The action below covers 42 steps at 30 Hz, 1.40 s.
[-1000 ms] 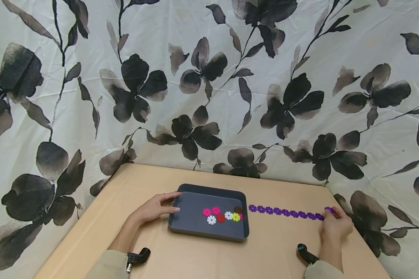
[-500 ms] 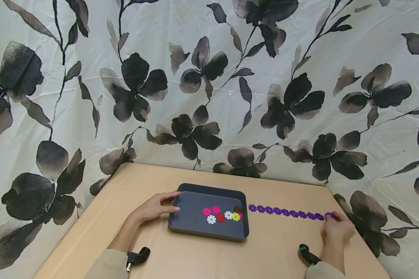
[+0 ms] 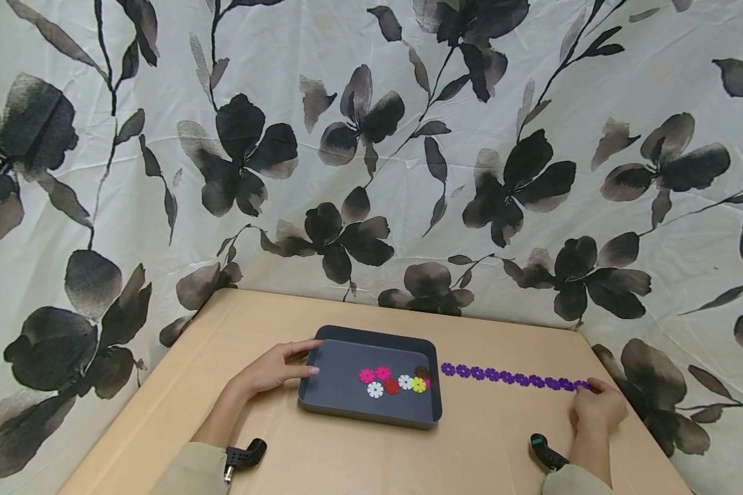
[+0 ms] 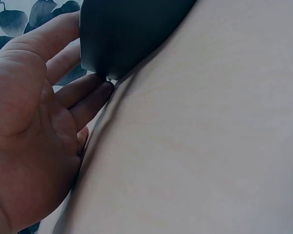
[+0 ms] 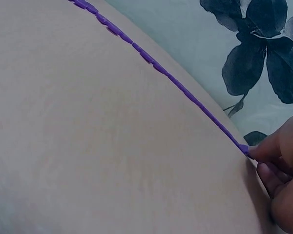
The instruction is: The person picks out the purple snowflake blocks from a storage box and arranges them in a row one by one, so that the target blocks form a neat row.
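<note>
A row of purple flower-shaped discs [image 3: 506,377] runs along the table to the right of a dark grey tray [image 3: 340,388]. At the row's right end my right hand [image 3: 599,407] pinches one purple flower disc [image 5: 244,148] between thumb and fingers; it meets the neighbouring disc. My left hand [image 3: 269,368] grips the tray's left edge, thumb over the rim; in the left wrist view fingers reach beneath the tray [image 4: 127,34]. Inside the tray lie pink, white, yellow, brown flower discs and a red flower disc [image 3: 391,386].
The light wooden table [image 3: 371,454] ends at a cloth backdrop [image 3: 433,206] printed with dark flowers. My right hand is close to the table's right edge. A black wrist camera [image 3: 248,455] sits on the left wrist, another [image 3: 546,452] on the right.
My right hand has lowered the purple flower disc from slightly above the table to the row's right end. The left hand and tray have stayed still.
</note>
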Tool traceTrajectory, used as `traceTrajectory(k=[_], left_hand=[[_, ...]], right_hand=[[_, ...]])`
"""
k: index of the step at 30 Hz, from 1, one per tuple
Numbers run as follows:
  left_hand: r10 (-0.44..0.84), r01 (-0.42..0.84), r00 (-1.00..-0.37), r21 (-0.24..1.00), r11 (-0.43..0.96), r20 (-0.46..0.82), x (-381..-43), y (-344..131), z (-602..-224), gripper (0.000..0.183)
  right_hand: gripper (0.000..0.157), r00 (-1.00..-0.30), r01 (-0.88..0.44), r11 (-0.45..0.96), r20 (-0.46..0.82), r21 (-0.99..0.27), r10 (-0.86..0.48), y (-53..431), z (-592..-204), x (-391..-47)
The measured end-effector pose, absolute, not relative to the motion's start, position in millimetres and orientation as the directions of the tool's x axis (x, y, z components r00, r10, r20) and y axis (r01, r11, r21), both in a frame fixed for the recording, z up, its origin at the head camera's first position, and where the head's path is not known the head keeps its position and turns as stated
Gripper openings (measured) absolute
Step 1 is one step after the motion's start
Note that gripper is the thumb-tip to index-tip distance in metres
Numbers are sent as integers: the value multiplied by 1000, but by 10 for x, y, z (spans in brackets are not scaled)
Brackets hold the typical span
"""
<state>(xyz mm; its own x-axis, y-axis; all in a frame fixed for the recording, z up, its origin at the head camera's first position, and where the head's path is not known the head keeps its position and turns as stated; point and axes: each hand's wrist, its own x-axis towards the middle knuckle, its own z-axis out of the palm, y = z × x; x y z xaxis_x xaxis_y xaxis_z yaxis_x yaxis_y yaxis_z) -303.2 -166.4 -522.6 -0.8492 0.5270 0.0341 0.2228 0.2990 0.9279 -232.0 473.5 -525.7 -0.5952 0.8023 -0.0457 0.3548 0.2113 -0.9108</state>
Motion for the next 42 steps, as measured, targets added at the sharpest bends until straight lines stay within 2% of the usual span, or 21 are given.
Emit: traceTrajectory(k=[11, 33, 39, 42], left_hand=[[520, 220, -853, 928, 301, 33, -3022, -1663, -5224, 72], [523, 226, -852, 925, 305, 35, -3029, -1671, -5226, 72], [526, 230, -850, 921, 313, 33, -3029, -1679, -5229, 72], [534, 243, -844, 919, 312, 42, -3025, -1675, -5236, 72]], right_hand=[[45, -597, 371, 263, -12, -891, 802, 4748, -5281, -2325], [46, -583, 365, 258, -4, -894, 813, 4774, -5269, -2343], [44, -571, 354, 271, 22, -895, 821, 4739, -5141, -2361], [42, -579, 316, 311, 78, -896, 811, 4653, -5011, -2410]])
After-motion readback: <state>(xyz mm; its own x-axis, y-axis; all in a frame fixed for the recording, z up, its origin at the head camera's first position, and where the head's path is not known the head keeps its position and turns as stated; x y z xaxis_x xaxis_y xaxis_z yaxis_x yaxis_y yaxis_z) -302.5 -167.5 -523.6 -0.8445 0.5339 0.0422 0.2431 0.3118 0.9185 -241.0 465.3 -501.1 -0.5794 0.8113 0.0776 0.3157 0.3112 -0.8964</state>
